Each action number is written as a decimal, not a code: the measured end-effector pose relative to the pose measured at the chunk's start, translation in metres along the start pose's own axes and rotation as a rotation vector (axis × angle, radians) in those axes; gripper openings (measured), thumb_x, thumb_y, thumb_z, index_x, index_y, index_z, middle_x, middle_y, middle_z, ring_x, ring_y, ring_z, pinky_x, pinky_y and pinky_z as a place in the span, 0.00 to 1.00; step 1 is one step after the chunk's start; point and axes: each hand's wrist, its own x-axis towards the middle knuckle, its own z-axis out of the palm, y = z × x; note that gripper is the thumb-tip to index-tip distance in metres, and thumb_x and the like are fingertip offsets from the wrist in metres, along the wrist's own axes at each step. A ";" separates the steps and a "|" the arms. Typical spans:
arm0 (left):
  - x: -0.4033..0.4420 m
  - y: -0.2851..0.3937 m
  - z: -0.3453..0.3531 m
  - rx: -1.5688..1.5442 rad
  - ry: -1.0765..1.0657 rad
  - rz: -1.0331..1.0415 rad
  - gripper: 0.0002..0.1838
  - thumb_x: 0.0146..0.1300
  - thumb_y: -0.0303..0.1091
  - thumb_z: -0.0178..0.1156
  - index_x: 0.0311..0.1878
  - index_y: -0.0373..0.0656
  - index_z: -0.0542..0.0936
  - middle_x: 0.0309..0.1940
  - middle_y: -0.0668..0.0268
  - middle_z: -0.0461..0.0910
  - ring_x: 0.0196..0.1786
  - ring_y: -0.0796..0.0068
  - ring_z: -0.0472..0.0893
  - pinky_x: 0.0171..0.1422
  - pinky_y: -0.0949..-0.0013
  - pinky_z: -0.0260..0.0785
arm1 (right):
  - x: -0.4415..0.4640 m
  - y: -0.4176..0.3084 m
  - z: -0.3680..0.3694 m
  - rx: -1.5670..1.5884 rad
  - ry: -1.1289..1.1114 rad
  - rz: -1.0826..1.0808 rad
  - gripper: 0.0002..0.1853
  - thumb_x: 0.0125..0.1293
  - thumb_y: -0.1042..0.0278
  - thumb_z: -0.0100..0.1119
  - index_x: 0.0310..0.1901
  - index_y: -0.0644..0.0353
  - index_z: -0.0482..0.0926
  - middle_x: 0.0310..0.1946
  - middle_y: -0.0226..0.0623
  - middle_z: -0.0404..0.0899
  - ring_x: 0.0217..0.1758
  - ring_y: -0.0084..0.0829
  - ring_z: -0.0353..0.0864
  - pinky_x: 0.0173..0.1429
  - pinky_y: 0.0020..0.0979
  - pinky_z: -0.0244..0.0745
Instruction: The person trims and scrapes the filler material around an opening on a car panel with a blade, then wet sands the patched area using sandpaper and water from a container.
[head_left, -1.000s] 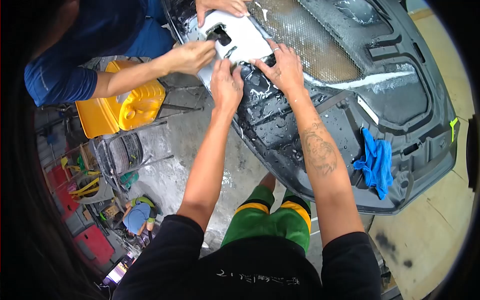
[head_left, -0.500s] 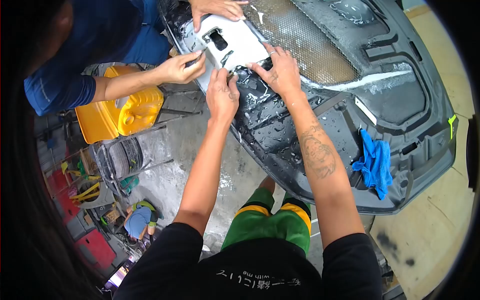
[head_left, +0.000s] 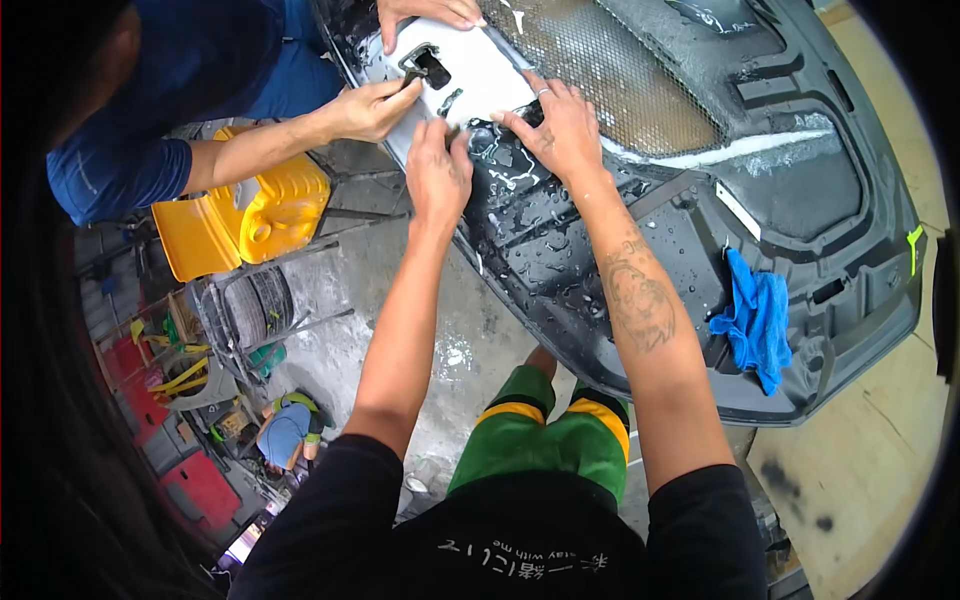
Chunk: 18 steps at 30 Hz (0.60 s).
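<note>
A wet black car hood (head_left: pixel 560 262) lies underside up before me, with a white sheet (head_left: pixel 482 65) on its far left part. The sheet has a rectangular cutout. My left hand (head_left: pixel 438 175) is at the sheet's lower left edge, fingers bent and thumb close to them; whatever they grip is hidden. Fingers apart, my right hand (head_left: pixel 562 128) rests on the sheet's lower right corner. Another person's hand (head_left: pixel 372 108) pinches a small dark piece (head_left: pixel 411 78) beside the cutout. That person's other hand (head_left: pixel 425 14) lies on the sheet's top edge.
A blue cloth (head_left: pixel 755 320) and a thin white strip (head_left: pixel 738 210) lie on the hood to the right. Mesh (head_left: pixel 620 85) fills an opening beyond my right hand. At left are a yellow plastic seat (head_left: pixel 285 215), tyres (head_left: pixel 258 308) and another person (head_left: pixel 288 435) low down.
The other person's pinching hand has moved up and right, bringing the dark piece to the cutout. My left hand has shifted slightly up and left; my right stays on the sheet's corner.
</note>
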 end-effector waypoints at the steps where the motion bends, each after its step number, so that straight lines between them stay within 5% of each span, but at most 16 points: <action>1: 0.005 0.003 0.005 0.042 0.011 -0.009 0.09 0.63 0.26 0.68 0.38 0.33 0.78 0.36 0.46 0.80 0.42 0.40 0.80 0.47 0.47 0.71 | 0.002 0.001 0.001 -0.017 0.026 -0.017 0.44 0.61 0.30 0.67 0.70 0.58 0.76 0.59 0.49 0.81 0.65 0.52 0.76 0.70 0.54 0.68; 18: -0.004 0.009 0.010 -0.006 0.072 -0.100 0.09 0.63 0.27 0.68 0.41 0.32 0.79 0.38 0.43 0.82 0.44 0.38 0.81 0.49 0.46 0.72 | 0.002 -0.005 -0.003 -0.070 0.004 0.010 0.44 0.63 0.30 0.66 0.71 0.57 0.76 0.60 0.47 0.81 0.66 0.51 0.77 0.69 0.54 0.69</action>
